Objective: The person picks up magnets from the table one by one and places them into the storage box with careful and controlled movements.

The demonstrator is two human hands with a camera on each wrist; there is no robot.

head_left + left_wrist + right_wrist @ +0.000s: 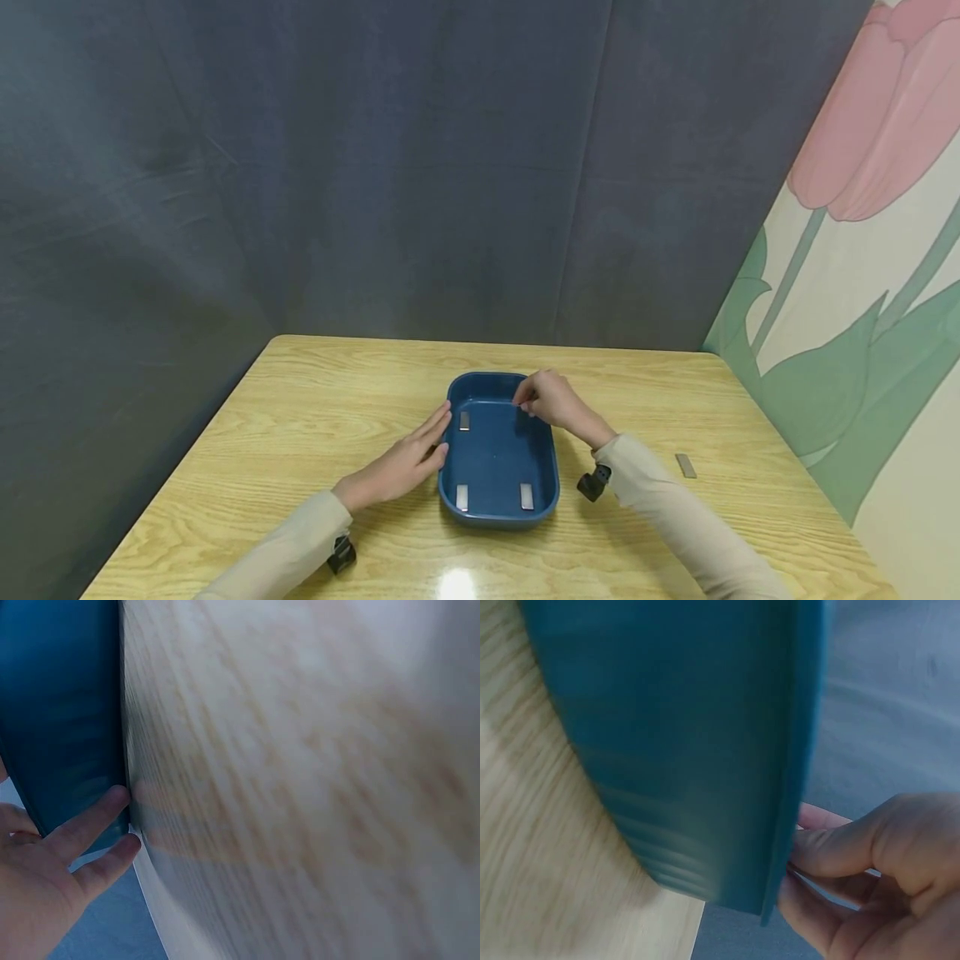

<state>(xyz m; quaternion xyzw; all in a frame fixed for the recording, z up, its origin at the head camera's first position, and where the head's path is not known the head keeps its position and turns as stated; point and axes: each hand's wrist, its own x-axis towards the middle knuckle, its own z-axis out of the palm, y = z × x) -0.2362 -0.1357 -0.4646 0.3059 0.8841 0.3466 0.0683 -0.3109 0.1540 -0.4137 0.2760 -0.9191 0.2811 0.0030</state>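
A deep blue rectangular tray [498, 522] stands on the wooden table. Inside it lie small flat metallic pieces: one at far left [464, 421], one at near left [462, 497] and one at near right [527, 497]. Fairly straight fingers of my left hand [401, 467] rest against the tray's left side, seen also in the left wrist view. My right hand [555, 400] reaches over the far right corner, thumb and fingers drawn together and pointing down inside. The tray wall [675, 750] hides those fingertips in the right wrist view; I cannot tell whether they pinch something.
Another flat metallic piece [686, 466] lies on the table [322, 392] to the right, beyond the right forearm. A dark curtain [420, 167] hangs behind the table's far edge. The wall [877, 350] with painted tulips rises along the right side.
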